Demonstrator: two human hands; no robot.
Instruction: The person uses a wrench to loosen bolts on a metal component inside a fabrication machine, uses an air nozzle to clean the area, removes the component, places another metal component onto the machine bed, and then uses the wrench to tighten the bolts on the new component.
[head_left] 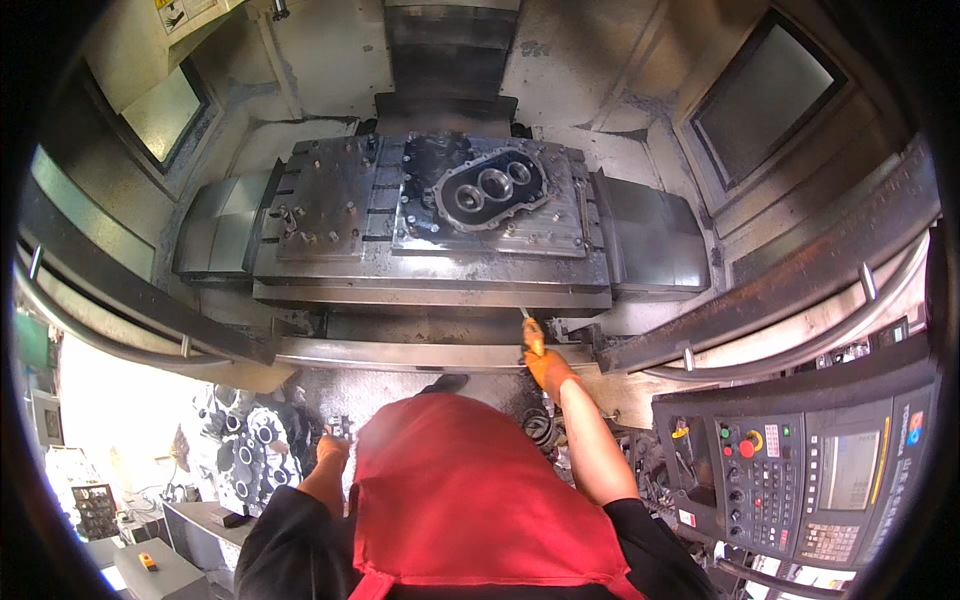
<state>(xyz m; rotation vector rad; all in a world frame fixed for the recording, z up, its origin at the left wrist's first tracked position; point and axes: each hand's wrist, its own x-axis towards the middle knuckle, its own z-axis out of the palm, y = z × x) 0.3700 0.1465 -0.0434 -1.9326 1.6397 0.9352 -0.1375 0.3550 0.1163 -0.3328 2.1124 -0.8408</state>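
At the bottom of the frame a red apron (470, 490) fills the view, worn by the person standing at the open machine. Low and left of centre, the left hand (333, 447) in an orange glove hangs by the hip, and I cannot tell whether it is closed or holds anything; behind it, at lower left, sit grey castings (245, 450) in bright light. Right of centre the right hand (545, 365), also gloved in orange, is wrapped around a slim tool with a pale tip (526, 318), which points up at the front edge of the machine surface (430, 285). At lower right stands the control panel (800, 470) with its buttons and small screen. Farther up, in the middle of the frame, a dark metal housing (490, 188) with three round bores lies flat on a fixture plate on the right half of the surface; it looks clamped and wet or oily, its bores bright. The left fixture plate (325, 195) carries only studs and bolts. By the look of it, the housing is seated and the hand's work is at the surface edge, not at the housing.
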